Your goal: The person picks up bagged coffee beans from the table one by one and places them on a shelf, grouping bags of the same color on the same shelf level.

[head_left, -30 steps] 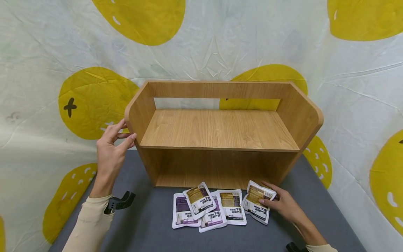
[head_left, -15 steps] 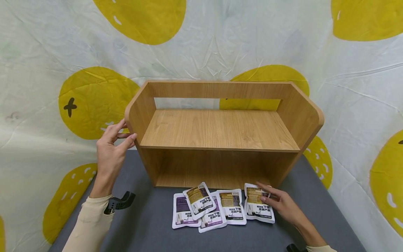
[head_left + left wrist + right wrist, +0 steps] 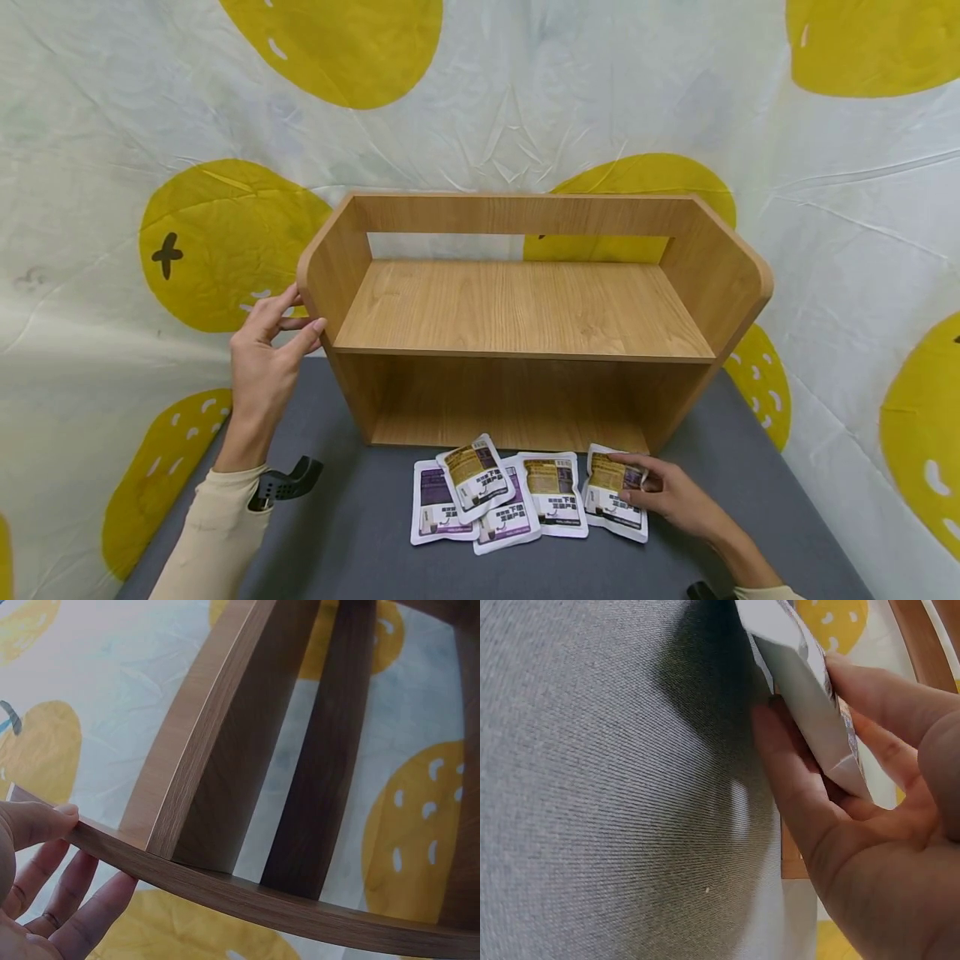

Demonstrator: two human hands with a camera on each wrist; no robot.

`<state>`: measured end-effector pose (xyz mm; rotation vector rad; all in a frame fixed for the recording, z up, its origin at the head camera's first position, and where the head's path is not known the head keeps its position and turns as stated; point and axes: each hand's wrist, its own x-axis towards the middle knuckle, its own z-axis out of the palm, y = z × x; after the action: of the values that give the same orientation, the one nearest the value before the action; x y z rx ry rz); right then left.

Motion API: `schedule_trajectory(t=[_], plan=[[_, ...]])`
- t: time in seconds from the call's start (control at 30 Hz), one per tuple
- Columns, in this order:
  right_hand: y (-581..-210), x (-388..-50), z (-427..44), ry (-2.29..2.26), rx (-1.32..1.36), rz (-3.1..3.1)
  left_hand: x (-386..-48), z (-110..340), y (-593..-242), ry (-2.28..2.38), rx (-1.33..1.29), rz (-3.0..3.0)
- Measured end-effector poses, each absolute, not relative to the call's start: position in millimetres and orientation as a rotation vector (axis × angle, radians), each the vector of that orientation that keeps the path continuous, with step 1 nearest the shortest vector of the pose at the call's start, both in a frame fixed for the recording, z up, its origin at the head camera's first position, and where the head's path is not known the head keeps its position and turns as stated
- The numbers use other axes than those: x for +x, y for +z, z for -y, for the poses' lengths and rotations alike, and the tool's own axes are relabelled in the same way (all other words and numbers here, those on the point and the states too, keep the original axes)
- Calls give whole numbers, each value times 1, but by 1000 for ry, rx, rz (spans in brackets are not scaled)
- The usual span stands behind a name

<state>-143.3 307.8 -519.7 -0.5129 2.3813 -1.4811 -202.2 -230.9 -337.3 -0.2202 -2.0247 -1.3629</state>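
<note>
A two-tier wooden shelf (image 3: 525,308) stands at the back of the table. My left hand (image 3: 262,367) holds the edge of its left side panel, with the thumb (image 3: 64,812) on one side and the fingertips on the other in the left wrist view. At the front right, my right hand (image 3: 675,496) grips a white pouch (image 3: 617,518) with a gold-brown label. That pouch (image 3: 810,705) sits between thumb and fingers in the right wrist view, raised off the cloth at least in part. Left of it lies a similar gold-labelled pouch (image 3: 558,504).
Two purple-labelled pouches (image 3: 431,492) (image 3: 510,529) lie further left, with another gold-labelled pouch (image 3: 476,479) across them. Grey cloth (image 3: 337,542) covers the table. A pale curtain (image 3: 480,100) with yellow shapes hangs behind the shelf.
The right hand's pouch has been lowered and turned flatter, then tilted again slightly left of where it lay half a second ago. The left hand and shelf stay put.
</note>
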Motion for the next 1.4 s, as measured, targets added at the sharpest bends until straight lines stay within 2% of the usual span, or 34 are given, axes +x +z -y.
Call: schedule_trajectory(t=[0.23, 0.47, 0.73, 1.4], plan=[[-518, -144, -312, -1504, -611, -2356, -202, 231, -337, -1359, -231, 2022], [-512, -144, -317, -1435, -517, -2423, -202, 231, -338, -1370, -230, 2021], [-505, -141, -321, -1449, -582, -2485, -202, 231, -338, -1378, -224, 2025], [-475, -138, -305, -1592, -546, -2401, -204, 233, -338, -1340, -232, 2045]])
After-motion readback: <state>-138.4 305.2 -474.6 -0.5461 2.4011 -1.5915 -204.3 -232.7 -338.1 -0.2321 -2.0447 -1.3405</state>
